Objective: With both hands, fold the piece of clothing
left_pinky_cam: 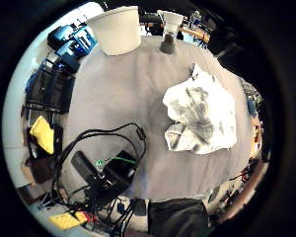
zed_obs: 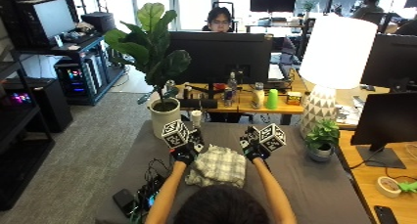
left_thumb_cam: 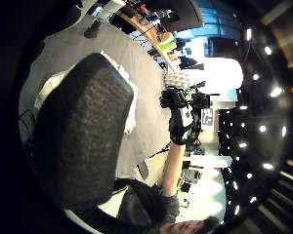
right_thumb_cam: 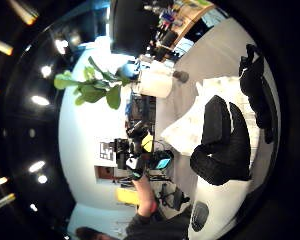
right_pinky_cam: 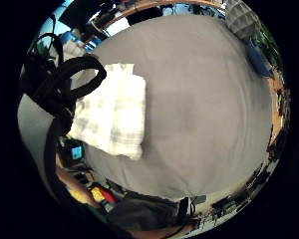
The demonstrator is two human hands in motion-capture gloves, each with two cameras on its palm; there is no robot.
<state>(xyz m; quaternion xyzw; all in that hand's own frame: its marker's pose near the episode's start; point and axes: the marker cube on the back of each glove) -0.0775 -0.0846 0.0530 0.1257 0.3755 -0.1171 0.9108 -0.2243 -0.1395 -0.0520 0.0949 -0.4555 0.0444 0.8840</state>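
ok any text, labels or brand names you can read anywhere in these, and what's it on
None can be read.
Bottles and cups on the wooden desk: any labels are too small to make out.
Small lit screen beside the grey table: too blurred to read.
Checked cloth on the grey table: no print or tag shows.
Left hand and right hand: no lettering shows on either black glove.

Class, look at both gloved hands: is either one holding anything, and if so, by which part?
Nothing is held. The left hand and right hand are raised above the table, apart from the crumpled checked cloth lying between them.
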